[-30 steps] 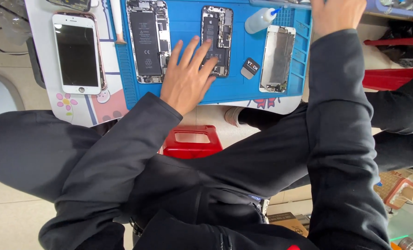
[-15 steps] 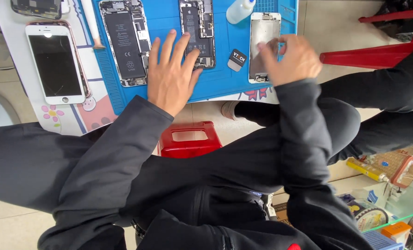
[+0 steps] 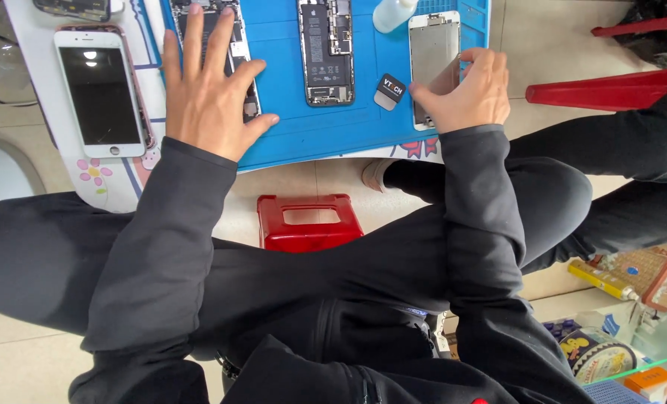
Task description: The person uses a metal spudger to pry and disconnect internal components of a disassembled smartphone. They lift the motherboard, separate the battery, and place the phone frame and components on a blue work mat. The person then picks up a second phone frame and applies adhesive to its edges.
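My left hand (image 3: 210,90) lies flat with its fingers spread on an opened phone (image 3: 236,52) at the left end of the blue work mat (image 3: 311,131). My right hand (image 3: 464,90) curls around the lower edge of a silver display panel (image 3: 432,49) lying on the right side of the mat. Between the hands a second opened phone (image 3: 326,52) lies face down with its circuit board and battery showing. A small black square pick (image 3: 389,91) sits just left of my right thumb.
A white phone with a dark screen (image 3: 101,93) lies left of the mat on a white table. A white bottle (image 3: 393,11) stands at the mat's far edge. A red stool (image 3: 307,222) is between my knees, another red stool (image 3: 610,82) at right, and boxes and tins (image 3: 617,299) lower right.
My right hand came down from the far edge of the mat and closed on the display panel. My left hand slid left onto the left opened phone.
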